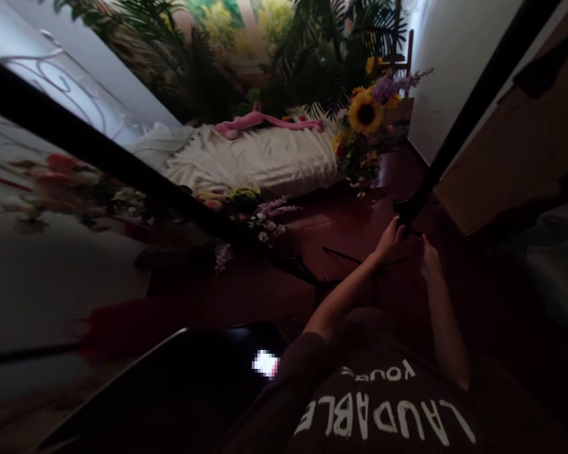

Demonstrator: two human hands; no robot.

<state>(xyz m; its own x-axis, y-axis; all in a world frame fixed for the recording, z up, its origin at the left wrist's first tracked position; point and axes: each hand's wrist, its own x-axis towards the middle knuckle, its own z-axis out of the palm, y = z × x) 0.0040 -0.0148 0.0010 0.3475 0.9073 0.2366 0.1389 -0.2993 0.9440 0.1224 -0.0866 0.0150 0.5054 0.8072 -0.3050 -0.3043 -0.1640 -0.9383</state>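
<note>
A black pole (464, 120) slants down from the upper right to a dark joint near both hands. My left hand (392, 238) is closed at this joint, its thumb and fingers pressed against the dark part. Just to the right, my right hand (428, 255) has its fingertips up by the same joint; its fingers are curled, and what they hold is too dark to make out. A second black pole (123, 167) crosses from the upper left down to a stand base on the floor near the middle.
A white-draped bench (265, 157) bears a pink plush toy (250, 121). Sunflowers (365, 112) stand at its right end and more flowers (265, 221) at its front. A large cardboard-like panel (487, 170) leans at right. A dark glossy surface (170, 391) lies at lower left.
</note>
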